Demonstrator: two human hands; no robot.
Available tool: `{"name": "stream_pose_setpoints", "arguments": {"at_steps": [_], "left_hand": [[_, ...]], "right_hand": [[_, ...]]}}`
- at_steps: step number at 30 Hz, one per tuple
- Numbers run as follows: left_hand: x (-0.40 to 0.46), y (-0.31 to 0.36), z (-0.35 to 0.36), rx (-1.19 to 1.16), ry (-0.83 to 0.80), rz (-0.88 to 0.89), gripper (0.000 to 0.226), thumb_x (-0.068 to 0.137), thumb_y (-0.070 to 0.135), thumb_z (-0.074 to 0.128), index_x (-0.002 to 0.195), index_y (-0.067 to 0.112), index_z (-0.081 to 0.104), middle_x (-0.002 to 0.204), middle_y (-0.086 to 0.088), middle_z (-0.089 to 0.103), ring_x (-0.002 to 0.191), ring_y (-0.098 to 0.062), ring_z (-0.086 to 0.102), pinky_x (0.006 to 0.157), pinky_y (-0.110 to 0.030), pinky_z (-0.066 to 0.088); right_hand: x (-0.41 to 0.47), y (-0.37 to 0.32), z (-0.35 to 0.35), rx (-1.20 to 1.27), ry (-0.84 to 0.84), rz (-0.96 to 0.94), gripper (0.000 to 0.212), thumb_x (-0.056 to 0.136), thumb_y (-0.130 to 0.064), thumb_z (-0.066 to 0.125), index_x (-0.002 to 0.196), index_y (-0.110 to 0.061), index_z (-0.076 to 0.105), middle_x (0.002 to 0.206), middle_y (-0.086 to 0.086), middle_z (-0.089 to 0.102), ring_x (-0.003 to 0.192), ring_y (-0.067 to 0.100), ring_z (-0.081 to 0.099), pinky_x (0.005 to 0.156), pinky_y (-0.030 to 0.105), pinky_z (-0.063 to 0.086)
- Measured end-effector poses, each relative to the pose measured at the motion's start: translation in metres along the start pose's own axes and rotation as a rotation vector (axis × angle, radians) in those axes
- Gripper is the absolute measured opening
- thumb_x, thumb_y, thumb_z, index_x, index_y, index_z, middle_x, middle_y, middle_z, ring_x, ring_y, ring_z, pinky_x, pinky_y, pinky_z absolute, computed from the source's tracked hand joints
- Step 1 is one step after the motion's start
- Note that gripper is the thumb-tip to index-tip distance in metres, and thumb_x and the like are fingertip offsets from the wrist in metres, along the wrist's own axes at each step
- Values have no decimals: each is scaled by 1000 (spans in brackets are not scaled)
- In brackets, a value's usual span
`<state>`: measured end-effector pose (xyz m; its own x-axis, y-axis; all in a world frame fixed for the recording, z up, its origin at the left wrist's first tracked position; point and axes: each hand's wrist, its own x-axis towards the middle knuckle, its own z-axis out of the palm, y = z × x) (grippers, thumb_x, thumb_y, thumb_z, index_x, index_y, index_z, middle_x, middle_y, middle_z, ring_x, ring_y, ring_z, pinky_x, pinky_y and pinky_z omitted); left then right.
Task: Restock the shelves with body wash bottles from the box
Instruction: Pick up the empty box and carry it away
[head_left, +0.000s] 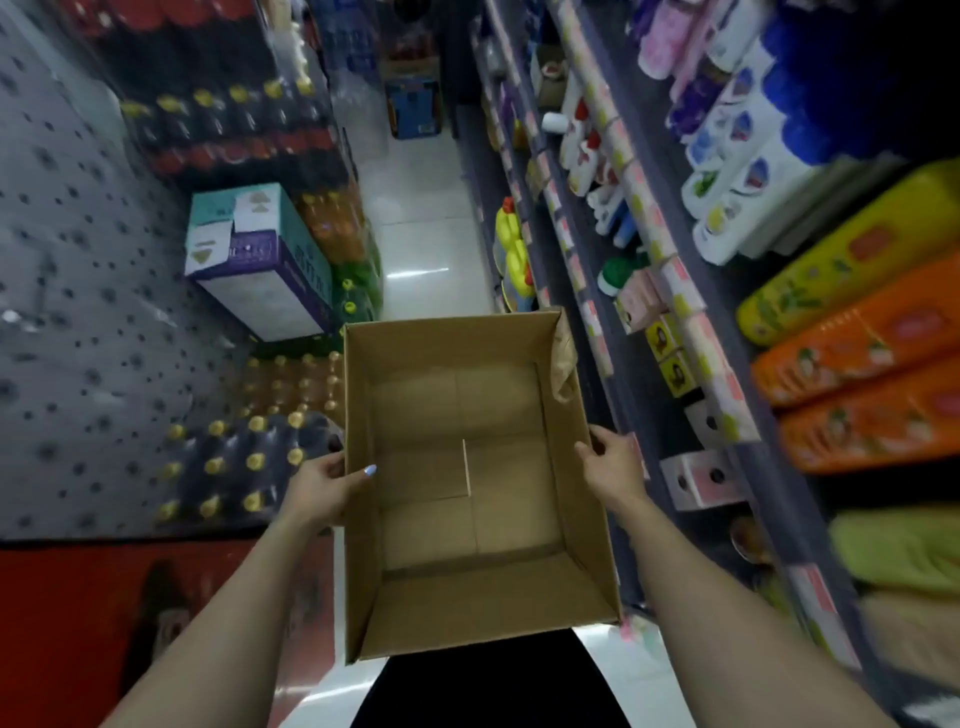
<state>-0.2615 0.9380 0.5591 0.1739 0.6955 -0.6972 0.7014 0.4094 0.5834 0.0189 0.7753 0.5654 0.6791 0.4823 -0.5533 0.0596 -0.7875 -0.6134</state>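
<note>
I hold an open brown cardboard box (571, 519) in front of me, above the aisle floor. Its inside shows only bare cardboard, no bottles. My left hand (324, 486) grips the box's left wall, thumb inside the rim. My right hand (613, 465) grips the right wall from outside. White body wash bottles (737, 171) with blue caps lie in rows on the upper shelves at the right. More white bottles with red marks (584, 150) stand on a lower shelf further down the aisle.
Shelving (670, 260) runs along the right, with orange and yellow packs (857, 332) close by. Shrink-wrapped drink bottles (249, 457) and a teal-and-purple carton (260, 260) line the left. The white tiled aisle floor (421, 218) leads to a blue box (415, 106) far ahead.
</note>
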Motion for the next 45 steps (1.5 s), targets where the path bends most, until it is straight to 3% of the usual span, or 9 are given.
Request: {"name": "stream_pose_setpoints", "arguments": {"at_steps": [7,14,19,21,24,28,34,40,45], "left_hand": [[-84,-71,34,-38,12,-16,34,82,28,71,111,10,65,67,-2,66,51,-15,62,37,-20,46],[-157,-135,52,-108,-31,-8,16,81,21,73,95,15,68,81,-14,73,68,-31,70,61,-38,60],[-188,-174,67,-88,-58,7,14,78,22,76,88,14,71,71,-10,72,61,-28,69,63,-44,61],[-200,-190,74,-73,-88,1,15,77,22,76,88,13,71,68,-9,72,60,-29,68,63,-44,60],[-217,-217,82,-63,-137,-4,16,78,16,75,90,7,70,76,-18,71,68,-32,68,74,-55,57],[-242,-246,93,-10,-220,41,8,81,11,72,87,7,70,67,-13,73,54,-28,69,51,-40,58],[-273,-271,127,159,-390,9,22,81,9,71,98,-4,66,71,-17,63,66,-28,59,76,-50,49],[-320,-253,216,462,-555,154,32,77,25,76,103,7,69,64,-8,72,50,-20,66,45,-25,51],[-370,-218,329,688,-696,277,36,80,35,72,110,17,67,77,-9,72,60,-21,66,48,-23,49]], "right_hand": [[-90,81,-19,28,-67,-48,48,87,-14,64,133,-9,51,132,10,56,122,28,52,102,39,44],[-169,163,-33,66,-78,-104,34,84,-6,65,117,-11,63,105,6,70,99,23,64,87,31,51],[-215,215,-37,103,-57,-91,32,82,-4,66,113,-9,64,101,12,72,97,31,65,88,40,53],[-234,236,-37,108,-15,-67,32,81,-5,67,113,-8,64,91,6,69,88,26,65,79,30,51],[-269,268,-30,147,27,4,44,81,-8,68,124,-8,58,101,11,67,89,25,63,79,30,51],[-329,317,-17,248,94,109,46,81,-8,66,125,-14,58,97,8,62,84,23,59,73,28,50],[-421,399,-10,393,175,276,37,82,-12,63,119,-20,61,94,1,62,82,22,62,64,23,50],[-490,490,-32,505,353,436,37,83,-10,64,119,-18,61,94,3,66,82,19,64,72,32,56],[-528,566,-65,626,492,574,40,84,-9,64,123,-14,56,97,3,66,80,18,64,74,32,56]]}}
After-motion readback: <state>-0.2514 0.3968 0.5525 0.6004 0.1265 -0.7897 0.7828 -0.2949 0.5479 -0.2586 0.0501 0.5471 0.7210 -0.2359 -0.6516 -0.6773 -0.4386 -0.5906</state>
